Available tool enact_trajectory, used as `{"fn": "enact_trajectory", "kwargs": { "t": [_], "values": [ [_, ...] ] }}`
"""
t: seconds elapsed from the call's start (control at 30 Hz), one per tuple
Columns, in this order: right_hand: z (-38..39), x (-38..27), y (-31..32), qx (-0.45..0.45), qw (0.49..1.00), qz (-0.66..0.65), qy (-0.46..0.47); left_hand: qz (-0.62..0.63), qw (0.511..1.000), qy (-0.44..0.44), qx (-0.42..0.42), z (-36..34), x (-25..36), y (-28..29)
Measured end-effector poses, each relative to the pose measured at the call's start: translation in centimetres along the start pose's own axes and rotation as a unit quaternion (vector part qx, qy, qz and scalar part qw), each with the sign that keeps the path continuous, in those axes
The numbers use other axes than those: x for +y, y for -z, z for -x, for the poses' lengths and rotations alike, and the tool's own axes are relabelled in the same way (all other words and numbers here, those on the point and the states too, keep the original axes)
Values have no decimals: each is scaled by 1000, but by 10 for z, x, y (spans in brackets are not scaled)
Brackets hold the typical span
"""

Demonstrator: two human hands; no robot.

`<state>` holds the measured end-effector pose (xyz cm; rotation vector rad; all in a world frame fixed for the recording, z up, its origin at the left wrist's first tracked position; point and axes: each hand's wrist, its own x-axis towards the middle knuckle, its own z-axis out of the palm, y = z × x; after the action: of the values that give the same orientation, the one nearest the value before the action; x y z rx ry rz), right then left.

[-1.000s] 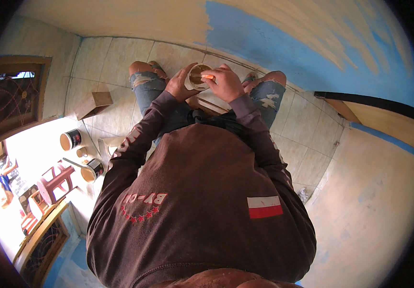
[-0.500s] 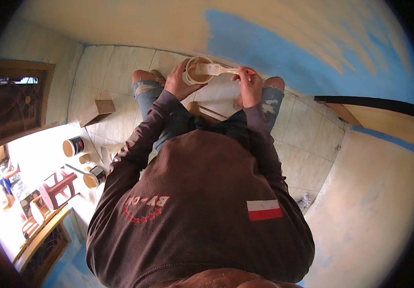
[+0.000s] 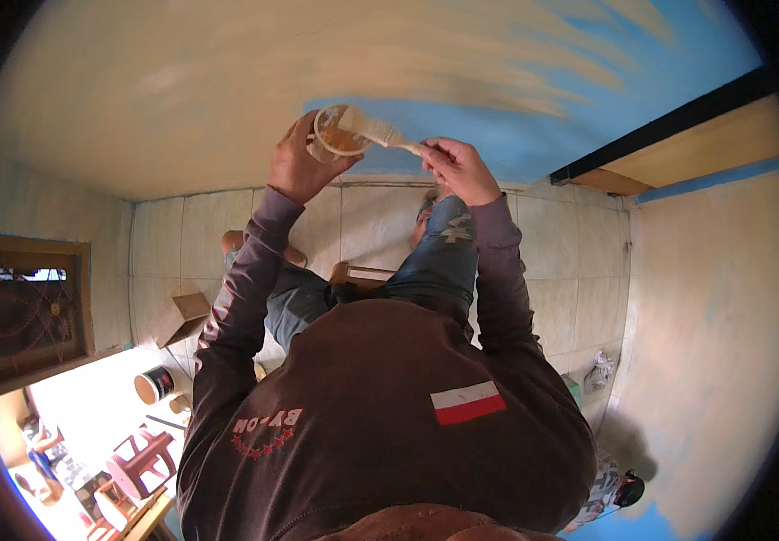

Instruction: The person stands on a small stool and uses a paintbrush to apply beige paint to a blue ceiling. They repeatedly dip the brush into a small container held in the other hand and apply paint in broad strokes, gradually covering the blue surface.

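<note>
My left hand [image 3: 302, 164] is wrapped round a pale, translucent plastic tub [image 3: 320, 151] and holds it tilted in front of the wall. Its inside is coated with beige paint. A flat paintbrush [image 3: 377, 132] lies across the tub's mouth, its paint-covered bristles at the opening. The handle of the brush is gripped by my right hand [image 3: 461, 169]. Close beyond both hands stands the wall, painted beige [image 3: 200, 117], with a blue area [image 3: 461, 135] that beige strokes partly cover.
A small wooden stool [image 3: 362, 273] is between my legs on the tiled floor [image 3: 534, 298]. To the left are a brown box [image 3: 182, 318], a paint bucket [image 3: 155, 385] and a reddish-brown chair [image 3: 139, 464]. A dark ledge [image 3: 669, 122] juts out at right. Another person [image 3: 608, 491] appears at lower right.
The tub, brush and both hands have risen from near the floor to in front of the wall. My body has come up from a lower squat, and the brush has drawn toward the tub's rim.
</note>
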<state>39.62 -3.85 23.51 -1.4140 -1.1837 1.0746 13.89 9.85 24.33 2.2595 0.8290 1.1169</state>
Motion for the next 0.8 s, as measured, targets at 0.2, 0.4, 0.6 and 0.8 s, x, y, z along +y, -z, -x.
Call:
{"fn": "enact_trajectory", "kwargs": {
  "t": [0.2, 0.4, 0.6, 0.8],
  "values": [
    [14, -43, 32, 78, 991, -90, 59, 9, 1000, -4, 8, -45, 49, -7],
    [15, -68, 51, 141, 977, -98, 124, -26, 999, -18, 29, -81, 70, -15],
    [-15, -68, 68, 211, 962, 21, 174, -40, 999, 9, 19, -97, 73, -19],
    [-53, -66, 74, 311, 892, 241, 222, -10, 999, 25, 30, -92, 45, -26]
  ]
}}
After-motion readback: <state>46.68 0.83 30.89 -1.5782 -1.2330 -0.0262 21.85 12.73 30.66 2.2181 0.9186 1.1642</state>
